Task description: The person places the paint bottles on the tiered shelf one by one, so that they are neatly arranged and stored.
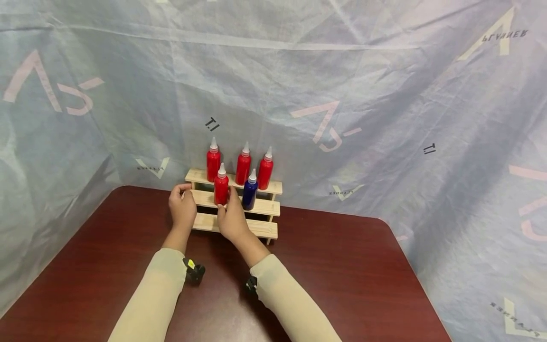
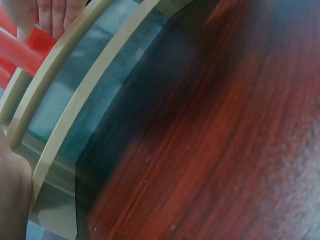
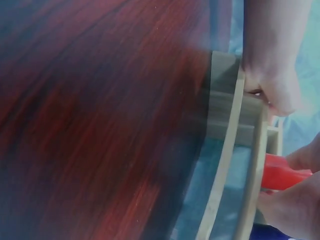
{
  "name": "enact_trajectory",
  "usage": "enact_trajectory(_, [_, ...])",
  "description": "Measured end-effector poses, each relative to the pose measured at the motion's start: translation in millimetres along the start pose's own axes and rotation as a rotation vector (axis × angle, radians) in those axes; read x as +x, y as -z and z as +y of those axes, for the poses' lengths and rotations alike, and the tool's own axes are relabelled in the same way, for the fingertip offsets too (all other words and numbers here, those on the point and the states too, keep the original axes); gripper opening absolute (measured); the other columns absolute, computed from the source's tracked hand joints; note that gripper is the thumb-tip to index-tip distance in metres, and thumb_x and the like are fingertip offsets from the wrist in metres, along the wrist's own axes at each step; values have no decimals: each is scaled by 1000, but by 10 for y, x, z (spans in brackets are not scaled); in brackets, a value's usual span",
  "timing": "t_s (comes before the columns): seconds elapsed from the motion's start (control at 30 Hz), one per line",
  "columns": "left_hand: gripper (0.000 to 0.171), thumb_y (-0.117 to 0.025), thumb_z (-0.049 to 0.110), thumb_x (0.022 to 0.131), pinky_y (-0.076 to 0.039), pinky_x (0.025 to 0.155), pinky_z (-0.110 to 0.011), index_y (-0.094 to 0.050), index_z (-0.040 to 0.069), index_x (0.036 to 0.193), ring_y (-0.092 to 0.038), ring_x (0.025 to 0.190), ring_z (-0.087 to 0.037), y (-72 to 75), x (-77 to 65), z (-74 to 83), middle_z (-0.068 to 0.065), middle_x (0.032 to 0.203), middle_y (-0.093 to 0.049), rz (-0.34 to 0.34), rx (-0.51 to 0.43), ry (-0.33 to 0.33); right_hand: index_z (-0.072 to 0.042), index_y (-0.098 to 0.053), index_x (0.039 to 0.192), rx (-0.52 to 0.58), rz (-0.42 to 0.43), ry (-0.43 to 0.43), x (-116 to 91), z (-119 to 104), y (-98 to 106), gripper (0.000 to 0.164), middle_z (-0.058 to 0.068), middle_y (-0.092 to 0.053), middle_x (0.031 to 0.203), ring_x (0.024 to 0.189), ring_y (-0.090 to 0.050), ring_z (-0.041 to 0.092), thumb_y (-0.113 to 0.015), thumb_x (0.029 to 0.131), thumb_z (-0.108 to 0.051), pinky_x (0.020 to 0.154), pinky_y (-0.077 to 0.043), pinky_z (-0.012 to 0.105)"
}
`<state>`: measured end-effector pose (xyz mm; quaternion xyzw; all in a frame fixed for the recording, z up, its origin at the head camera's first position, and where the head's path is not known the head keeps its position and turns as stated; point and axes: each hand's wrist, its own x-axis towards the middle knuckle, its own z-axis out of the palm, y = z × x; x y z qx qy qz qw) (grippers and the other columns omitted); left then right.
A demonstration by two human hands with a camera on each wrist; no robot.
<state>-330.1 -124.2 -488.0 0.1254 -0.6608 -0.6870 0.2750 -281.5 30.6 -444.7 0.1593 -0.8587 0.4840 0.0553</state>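
A three-step wooden rack [image 1: 265,230] stands on the table against the cloth. My right hand [image 1: 234,219] holds a red squeeze bottle [image 1: 221,190] with a white pointed cap, upright at the middle step, thumb and fingers on its lower sides. In the right wrist view that red bottle [image 3: 280,172] shows between the fingertips. My left hand [image 1: 183,207] grips the rack's left end at the middle step, fingers curled there. Right of the held bottle, a blue squeeze bottle [image 1: 249,194] stands on the same step.
Along the top step stand three more red bottles: one at left [image 1: 213,165], one nearer the middle [image 1: 243,167] and one at right [image 1: 265,172]. Grey printed cloth [image 1: 265,85] hangs behind the dark red wooden table [image 1: 342,266].
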Motion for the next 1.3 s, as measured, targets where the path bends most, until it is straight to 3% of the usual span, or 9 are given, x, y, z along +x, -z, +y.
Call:
enact_trajectory(0.23, [34, -39, 6, 105, -39, 91, -26, -66, -4, 122, -52, 111, -24, -10, -33, 30, -19, 134, -62, -10, 6, 2, 2, 1, 168, -10, -111, -58, -221, -63, 162, 78, 24, -21, 174, 162, -27, 32, -48, 109, -13, 128, -34, 48])
enact_trajectory(0.4, [36, -38, 3, 106, -39, 89, -23, -68, -8, 123, -51, 104, -16, 12, -43, 57, -22, 136, -63, -21, -29, 5, 1, -1, 168, -29, -170, -77, -399, -96, 266, 80, 23, -22, 175, 152, -44, 34, -50, 108, -17, 122, -42, 48])
enact_trajectory(0.5, [38, -37, 1, 106, -38, 84, -22, -68, -10, 124, -47, 90, -9, 38, -26, 63, -24, 139, -63, -30, -54, 10, -2, -4, 169, -55, -197, -96, -490, -104, 315, 80, 18, -17, 177, 157, -37, 32, -51, 108, -20, 128, -35, 49])
enact_trajectory(0.53, [38, -37, 0, 106, -37, 81, -21, -68, -11, 125, -44, 83, -7, 47, -21, 65, -24, 140, -62, -36, -56, 11, -2, -4, 169, -63, -209, -102, -515, -114, 334, 80, 18, -14, 178, 164, -21, 33, -52, 108, -21, 131, -27, 52])
enact_trajectory(0.63, [40, -34, -1, 106, -35, 75, -22, -66, -13, 128, -36, 70, -5, 69, -14, 74, -27, 142, -60, -42, -60, 13, -3, -9, 170, -90, -245, -116, -588, -135, 384, 79, 17, -16, 178, 164, -21, 32, -54, 108, -21, 132, -26, 52])
enact_trajectory(0.87, [38, -37, 1, 105, -38, 80, -19, -68, -11, 124, -44, 84, -5, 67, 30, 97, -21, 138, -62, -18, -47, 44, -8, -21, 169, -183, -315, -124, -665, -141, 491, 74, 16, -26, 175, 161, -31, 32, -58, 107, -24, 129, -32, 53])
enact_trajectory(1.0, [37, -40, 1, 103, -38, 65, -17, -69, -7, 124, -44, 74, -6, 113, 50, 163, -18, 129, -63, -33, -9, 121, -9, -33, 166, -248, -313, -92, -711, -121, 545, 67, 16, -26, 175, 162, -29, 33, -58, 107, -31, 129, -32, 54])
enact_trajectory(1.17, [48, -35, 4, 103, -42, 70, -26, -59, 0, 145, -51, 92, -22, 249, 27, 306, -22, 149, -57, -238, 288, 133, -13, -39, 163, -316, -291, -48, -796, -102, 646, 64, 14, -26, 176, 165, -20, 35, -57, 107, -40, 130, -29, 56])
enact_trajectory(1.3, [53, -31, 13, 109, -54, 92, -55, -42, 1, 159, -52, 131, -52, 367, -45, 454, -29, 167, -35, -479, 706, -25, -14, -38, 164, -357, -276, -34, -874, -79, 726, 66, 13, -24, 176, 167, -13, 34, -57, 107, -44, 131, -26, 59])
